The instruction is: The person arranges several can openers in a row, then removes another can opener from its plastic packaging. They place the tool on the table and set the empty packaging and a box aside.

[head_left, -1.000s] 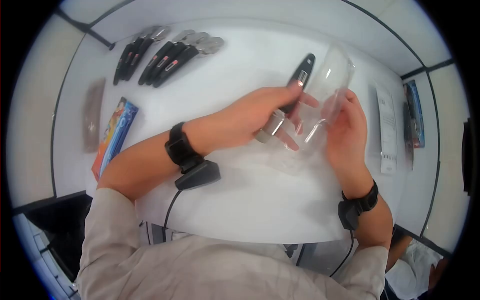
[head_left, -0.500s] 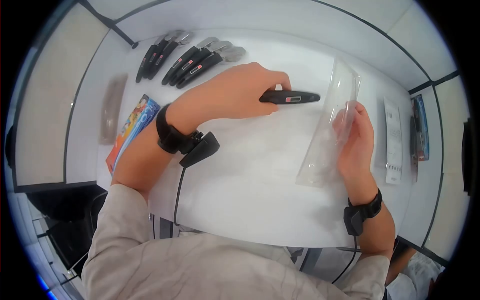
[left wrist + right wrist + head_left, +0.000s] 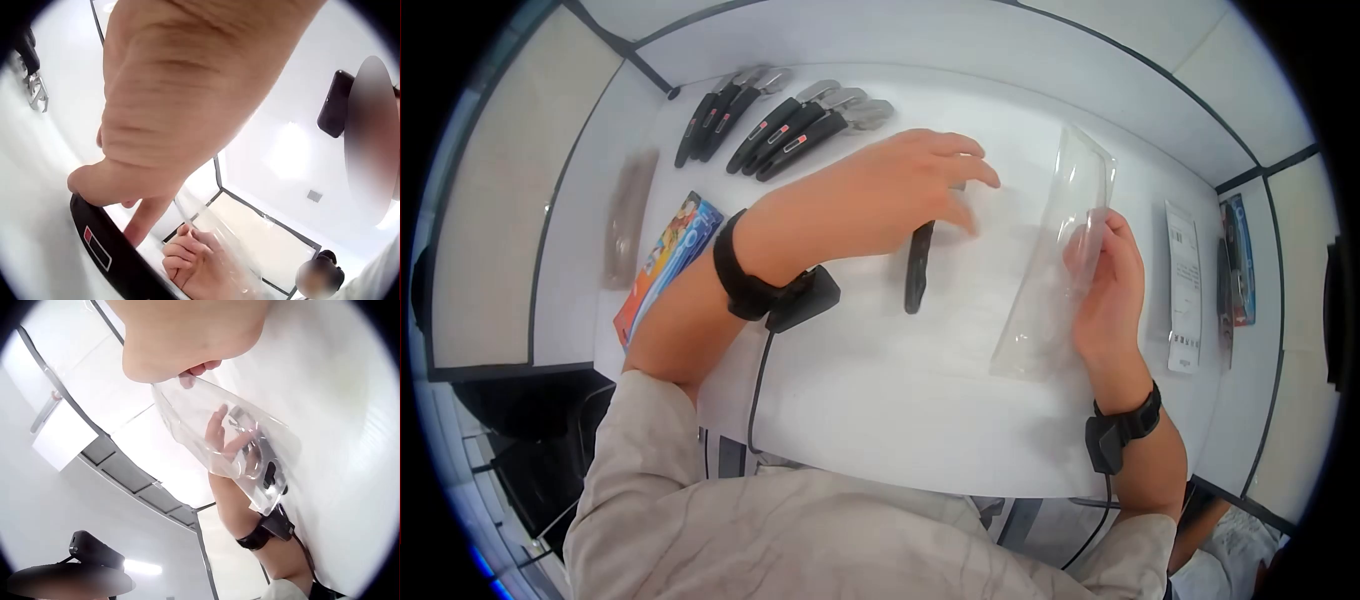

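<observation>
My left hand [image 3: 890, 195] reaches over the middle of the table, fingers spread and loosely bent. Beneath it is a black-handled tool [image 3: 917, 268] with a metal head, its handle pointing toward my body. In the left wrist view the thumb tip is right at the black handle [image 3: 103, 253], beside its red-marked label. The palm and fingers partly hide the metal head in the head view. At the right, my right hand [image 3: 1112, 290] holds a long clear plastic shell [image 3: 1050, 260] by its side edge, fingers curled at it. The shell is upright and tilted.
Several similar black-handled tools [image 3: 772, 138] lie in two groups at the back left. A colorful printed card [image 3: 668, 262] and another plastic shell [image 3: 630, 220] lie at the left. On the right are a white card [image 3: 1184, 285] and a blue package [image 3: 1240, 260] near the side panel.
My left hand has drawn the tool leftward from the plastic shell. Its handle has swung from pointing right to pointing toward me, and the fingers have spread. The right hand keeps holding the shell.
</observation>
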A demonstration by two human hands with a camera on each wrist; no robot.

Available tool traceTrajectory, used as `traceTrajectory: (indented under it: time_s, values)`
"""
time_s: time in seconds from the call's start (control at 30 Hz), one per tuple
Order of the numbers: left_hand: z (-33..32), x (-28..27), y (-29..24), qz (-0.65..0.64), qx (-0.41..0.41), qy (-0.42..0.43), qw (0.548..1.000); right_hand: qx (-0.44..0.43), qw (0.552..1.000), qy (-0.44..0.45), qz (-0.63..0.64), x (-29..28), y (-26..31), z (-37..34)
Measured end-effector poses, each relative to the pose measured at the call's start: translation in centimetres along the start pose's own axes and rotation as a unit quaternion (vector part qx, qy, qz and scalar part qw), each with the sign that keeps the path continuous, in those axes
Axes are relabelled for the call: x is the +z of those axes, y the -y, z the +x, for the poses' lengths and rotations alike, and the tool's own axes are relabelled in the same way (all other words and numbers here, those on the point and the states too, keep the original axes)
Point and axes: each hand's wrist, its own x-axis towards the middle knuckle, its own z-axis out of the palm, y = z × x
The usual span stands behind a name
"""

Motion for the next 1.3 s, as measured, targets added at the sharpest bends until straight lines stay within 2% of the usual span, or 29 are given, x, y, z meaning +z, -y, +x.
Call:
traceTrajectory:
  time_s: [0.1,0.13,0.23,0.33,0.4,0.6,0.7,0.83,1.07,1.17,1.3]
  values:
    - [0.4,-1.2,-1.2,-0.045,-0.182,0.087,0.979,0.002,1.000,-0.008,0.006,0.1,0.0,0.0]
    - [0.7,-2.2,-1.9,-0.024,-0.225,0.138,0.964,0.002,1.000,-0.002,0.013,0.1,0.0,0.0]
    - [0.0,-1.7,-2.2,-0.011,-0.270,0.131,0.954,-0.006,1.000,0.025,-0.001,-0.5,-0.1,0.1]
    - [0.6,-1.0,-3.3,-0.049,-0.365,0.190,0.910,0.003,1.000,0.014,0.024,-0.2,-0.1,0.0]
    - [0.9,-0.3,-3.8,-0.046,-0.384,0.168,0.907,-0.005,1.000,0.019,0.013,-0.4,-0.3,0.1]
    - [1.5,0.3,-3.9,0.011,-0.403,0.174,0.899,-0.003,1.000,0.009,0.023,-0.9,-0.5,0.3]
    - [0.4,0.1,-3.9,0.125,-0.366,0.163,0.908,0.003,0.999,0.005,0.034,-0.6,-0.5,0.4]
    - [-0.5,-0.4,-2.7,0.133,-0.323,0.234,0.907,0.004,1.000,0.010,0.027,-0.7,-0.4,0.3]
    - [0.0,1.5,-2.2,0.244,-0.366,0.189,0.878,0.009,0.999,0.009,0.031,-0.8,-0.4,0.4]
    - [-0.7,2.6,-2.6,0.271,-0.233,0.067,0.932,0.011,1.000,0.004,0.029,-0.3,-0.4,0.3]
    - [0.0,2.9,-3.5,0.270,-0.283,0.160,0.906,0.007,1.000,0.005,0.012,0.0,-0.1,0.1]
